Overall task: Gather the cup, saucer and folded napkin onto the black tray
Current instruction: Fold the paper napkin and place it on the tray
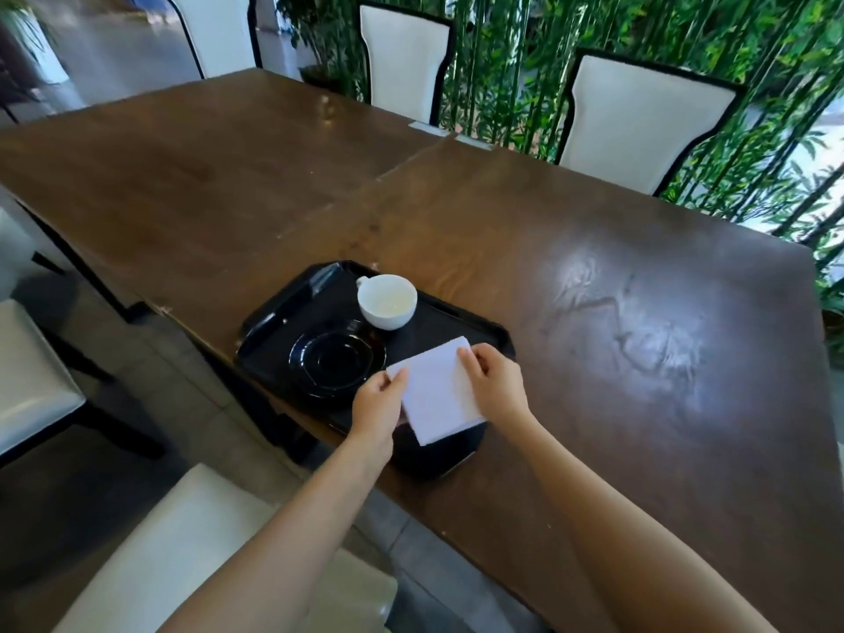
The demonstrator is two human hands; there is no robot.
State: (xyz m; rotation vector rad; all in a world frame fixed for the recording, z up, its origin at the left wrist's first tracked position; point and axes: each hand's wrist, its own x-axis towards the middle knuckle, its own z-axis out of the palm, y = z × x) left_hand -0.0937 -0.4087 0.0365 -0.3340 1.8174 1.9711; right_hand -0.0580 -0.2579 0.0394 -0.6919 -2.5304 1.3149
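A black tray [283, 312] lies near the front edge of the brown table. On it stands a white cup [387, 301], upright and empty, at the far side. A glossy black saucer [337, 362] lies in front of the cup. A folded white napkin [438, 390] rests over the tray's near right part. My left hand [377, 404] pinches the napkin's left edge. My right hand [495, 381] holds its right edge, fingers on top.
The long brown table [593, 312] stretches away to the left and right. White chairs with black frames [639, 116] stand on the far side before green bamboo plants. Another white chair [182, 541] sits below me, one more at the left.
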